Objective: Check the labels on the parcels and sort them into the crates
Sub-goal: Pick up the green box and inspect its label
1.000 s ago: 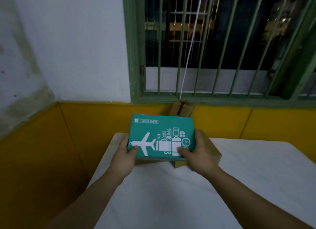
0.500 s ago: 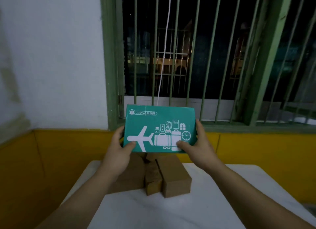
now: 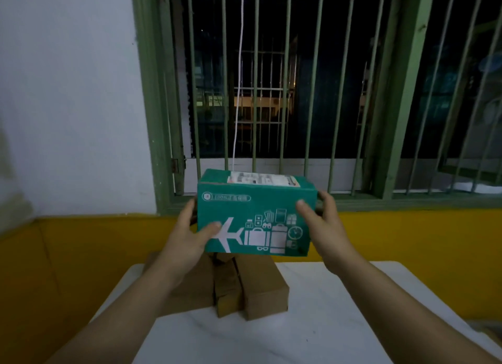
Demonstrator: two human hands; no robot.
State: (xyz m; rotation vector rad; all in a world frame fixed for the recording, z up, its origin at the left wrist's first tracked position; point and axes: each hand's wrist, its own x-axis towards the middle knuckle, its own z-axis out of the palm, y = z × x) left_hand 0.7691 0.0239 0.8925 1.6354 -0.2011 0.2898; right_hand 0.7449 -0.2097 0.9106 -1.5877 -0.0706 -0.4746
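A teal parcel point(image 3: 255, 219) printed with a white plane and luggage icons is held up in the air above the table. My left hand point(image 3: 190, 238) grips its left end, thumb across the printed face. My right hand point(image 3: 323, 225) grips the right end, thumb on the front. A white shipping label point(image 3: 262, 179) shows on the parcel's top face. Below it, three brown cardboard parcels point(image 3: 260, 285) lie side by side on the white table point(image 3: 312, 333). No crates are in view.
A green barred window point(image 3: 298, 92) fills the wall behind the table, with a white cord point(image 3: 239, 92) hanging in front of it. A yellow lower wall point(image 3: 68, 255) runs behind and to the left of the table.
The teal parcel has tipped its top face toward me, so the white label now shows. My right thumb has moved higher on the front. The view has tilted slightly upward.
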